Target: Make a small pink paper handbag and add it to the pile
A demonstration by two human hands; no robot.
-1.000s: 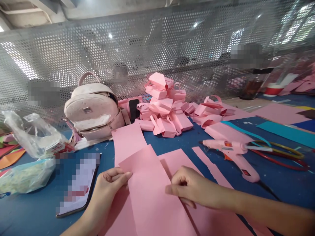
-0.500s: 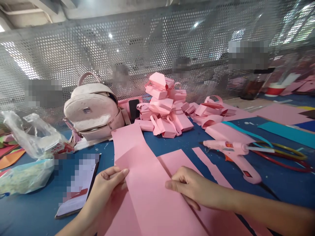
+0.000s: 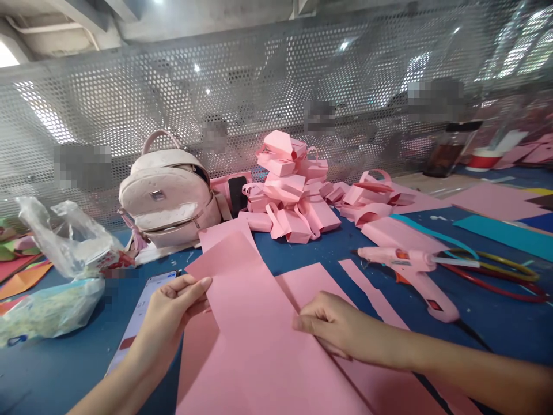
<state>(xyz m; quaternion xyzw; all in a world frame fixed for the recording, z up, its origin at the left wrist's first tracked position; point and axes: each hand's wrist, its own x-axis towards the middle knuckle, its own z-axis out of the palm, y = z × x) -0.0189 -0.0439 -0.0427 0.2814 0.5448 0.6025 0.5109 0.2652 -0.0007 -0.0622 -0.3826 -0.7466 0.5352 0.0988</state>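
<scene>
A large sheet of pink paper [image 3: 259, 323] is held up over the blue table between my two hands. My left hand [image 3: 179, 305] pinches its left edge between thumb and fingers, near the far corner. Against the right edge, my right hand [image 3: 332, 325] is closed with the thumb on top and the fingers beneath. More pink sheets lie under it, one of them a pink sheet [image 3: 311, 276] just beyond my right hand. A torn pink strip [image 3: 374, 294] lies to the right of that. Left of my left hand rests a phone [image 3: 138, 317], partly covered by my forearm.
A pink glue gun [image 3: 415, 271] lies at the right near red and yellow rings. Folded pink paper boxes [image 3: 287, 190] are piled at the back. A pale backpack [image 3: 173, 196] stands left of them, with plastic bags [image 3: 64, 305] farther left. A perforated metal screen [image 3: 259, 75] closes the far side.
My left hand has moved slightly left, drawing the sheet's far left corner outward and up. My right hand has barely shifted. The view has turned a little.
</scene>
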